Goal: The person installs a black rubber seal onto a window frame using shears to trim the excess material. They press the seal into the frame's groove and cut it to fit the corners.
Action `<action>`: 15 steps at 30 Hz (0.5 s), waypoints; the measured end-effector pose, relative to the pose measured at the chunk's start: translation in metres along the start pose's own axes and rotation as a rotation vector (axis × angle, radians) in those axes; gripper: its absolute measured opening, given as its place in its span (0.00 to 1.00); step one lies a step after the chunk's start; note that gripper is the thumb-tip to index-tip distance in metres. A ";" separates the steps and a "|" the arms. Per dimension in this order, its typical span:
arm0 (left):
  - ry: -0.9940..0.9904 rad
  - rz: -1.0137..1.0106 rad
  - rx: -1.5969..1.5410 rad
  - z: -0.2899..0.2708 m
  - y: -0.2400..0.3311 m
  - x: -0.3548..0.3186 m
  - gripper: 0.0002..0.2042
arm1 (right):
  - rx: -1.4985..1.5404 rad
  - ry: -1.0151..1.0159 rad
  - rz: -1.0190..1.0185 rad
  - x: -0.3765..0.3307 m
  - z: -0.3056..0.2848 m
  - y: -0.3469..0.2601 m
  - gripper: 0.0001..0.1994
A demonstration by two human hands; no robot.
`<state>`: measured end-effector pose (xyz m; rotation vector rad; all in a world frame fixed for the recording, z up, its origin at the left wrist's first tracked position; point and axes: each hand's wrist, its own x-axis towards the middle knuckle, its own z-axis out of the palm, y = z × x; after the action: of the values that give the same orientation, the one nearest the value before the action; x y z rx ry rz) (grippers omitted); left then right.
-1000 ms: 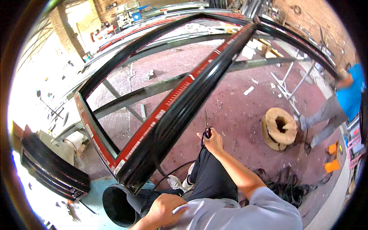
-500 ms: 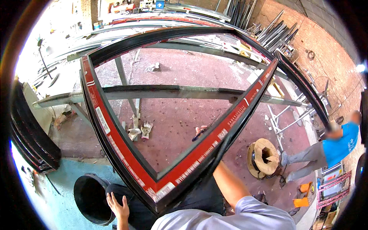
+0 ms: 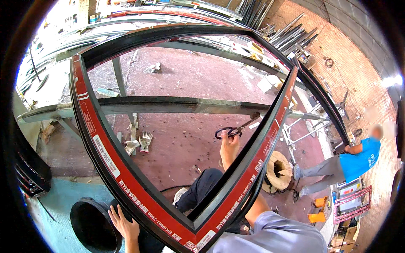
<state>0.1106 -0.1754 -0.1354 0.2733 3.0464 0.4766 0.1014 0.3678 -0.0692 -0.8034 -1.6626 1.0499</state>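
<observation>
A large black window frame (image 3: pixel 194 102) with red protective film on its near sides spans the view, its near corner pointing at me. My right hand (image 3: pixel 229 148) shows through the frame's opening, its forearm passing behind the right side. It is closed on the black-handled scissors (image 3: pixel 230 133), whose blades point up and to the right, close to that side. My left hand (image 3: pixel 124 223), fingers spread, is left of the near corner, beside a black bucket (image 3: pixel 93 223) and over my dark trouser leg; it holds nothing. Whether it touches the leg is unclear.
A grey metal beam (image 3: pixel 168 104) crosses beneath the frame. Work gloves (image 3: pixel 145 141) lie on the reddish floor, and a wooden spool (image 3: pixel 276 170) stands to the right. Beyond it, a person in a blue shirt (image 3: pixel 358 162) stands near the frame's far right bar. Long profiles (image 3: pixel 139 19) lie at the back.
My right hand and the scissors, mostly hidden behind the frame's right side before, now show inside the opening. The view has shifted, and my leg and a shoe now appear through the frame.
</observation>
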 end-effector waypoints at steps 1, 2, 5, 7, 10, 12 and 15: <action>0.016 0.033 -0.005 0.005 -0.001 0.001 0.39 | -0.027 -0.010 0.009 -0.001 -0.008 0.005 0.09; 0.034 0.062 -0.006 0.009 -0.003 0.002 0.37 | 0.027 -0.031 -0.046 -0.003 -0.011 0.007 0.10; 0.046 0.158 -0.025 0.012 0.000 0.009 0.33 | -0.058 0.004 -0.141 -0.011 -0.035 0.045 0.14; 0.065 0.264 -0.016 0.007 0.005 0.013 0.31 | -0.042 0.006 -0.106 -0.019 -0.052 0.057 0.15; 0.006 0.109 -0.070 0.014 0.003 0.008 0.32 | 0.221 -0.084 0.046 -0.041 -0.081 0.017 0.11; 0.000 0.085 -0.026 0.019 0.000 0.004 0.33 | 0.115 -0.102 -0.058 -0.046 -0.112 -0.022 0.09; -0.050 0.020 0.009 -0.010 0.022 -0.006 0.36 | -0.051 0.032 -0.258 -0.053 -0.152 -0.107 0.05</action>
<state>0.1199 -0.1588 -0.1191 0.3122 3.0010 0.4496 0.2592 0.3188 0.0317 -0.6152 -1.7186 0.8143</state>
